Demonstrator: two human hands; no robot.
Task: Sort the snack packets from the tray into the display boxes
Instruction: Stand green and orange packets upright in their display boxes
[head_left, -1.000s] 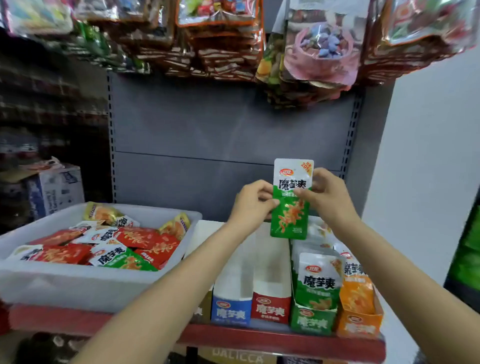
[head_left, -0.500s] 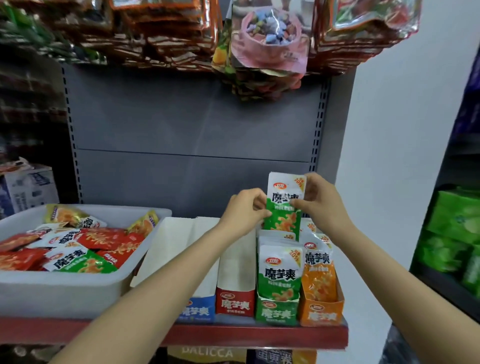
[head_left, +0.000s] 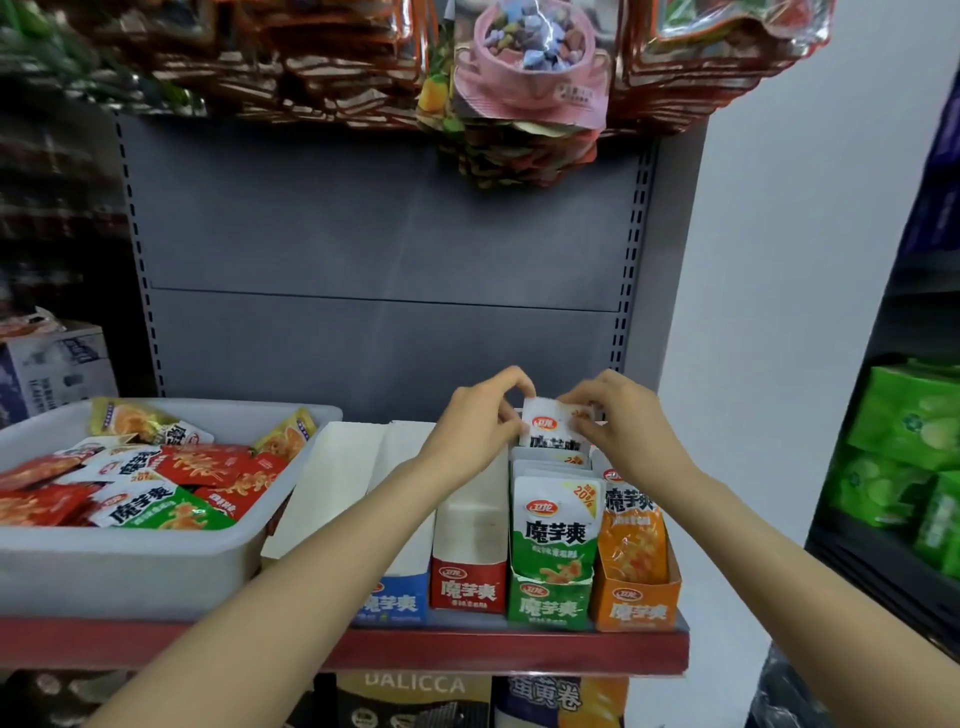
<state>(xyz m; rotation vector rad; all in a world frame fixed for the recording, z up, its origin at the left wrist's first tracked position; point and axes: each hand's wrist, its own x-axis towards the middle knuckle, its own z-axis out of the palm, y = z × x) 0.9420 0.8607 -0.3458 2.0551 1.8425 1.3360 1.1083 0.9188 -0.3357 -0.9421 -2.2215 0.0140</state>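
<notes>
Holding one snack packet (head_left: 551, 427) between them, both hands work at the rear of the green display box (head_left: 549, 597). The left hand (head_left: 475, 423) pinches the packet's left edge with curled fingers; the right hand (head_left: 618, 421) pinches its upper right corner in the same way. Each grip is therefore clamped on the packet. The packet stands upright, its lower part sunk behind the row of green packets (head_left: 556, 525) already filed in that box, only its white top showing.

Four display boxes sit side by side on the red-edged shelf (head_left: 519, 652): blue box (head_left: 395, 597), red box (head_left: 467, 584), green, and orange box (head_left: 636, 603). The orange box holds orange packets (head_left: 631, 535). What the blue and red boxes hold cannot be seen, the left forearm crossing the blue one.

To the left on the same shelf stands a grey tray (head_left: 124, 566) holding a loose pile of red, green and yellow packets (head_left: 156, 483). Bagged goods (head_left: 530, 67) hang above the grey back panel.
</notes>
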